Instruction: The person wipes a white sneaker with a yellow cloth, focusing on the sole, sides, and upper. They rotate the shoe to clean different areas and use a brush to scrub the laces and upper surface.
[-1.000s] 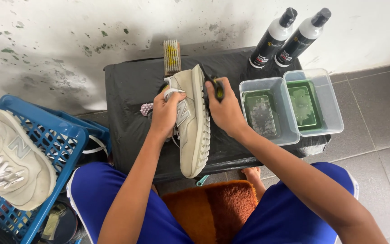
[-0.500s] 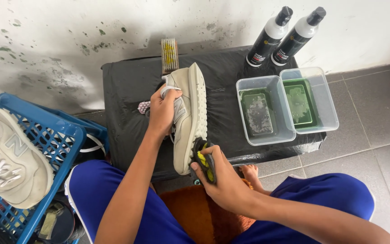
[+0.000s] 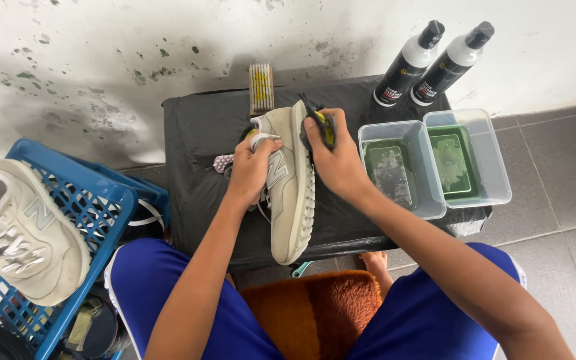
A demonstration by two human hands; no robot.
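A low table [image 3: 201, 133] covered in black sheeting is set against a stained white wall [image 3: 101, 53], on a grey tiled floor [image 3: 561, 173]. Two black-and-white spray bottles [image 3: 409, 63] are stood at the table's far right corner, two clear plastic tubs [image 3: 435, 200] of green liquid are placed side by side just in front of them, and one bristle brush [image 3: 261, 88] is laid at the far edge. One beige sneaker [image 3: 293, 187] is held on its side on the table; a second pale sneaker [image 3: 18, 233] is rested on a blue crate [image 3: 101, 213] at the left. The beige sneaker's upper is gripped by the closed fingers of the left hand [image 3: 251, 170]. A small yellow-and-black brush [image 3: 321, 128] is clasped in the right hand [image 3: 338, 163] and pressed against the sole's edge.
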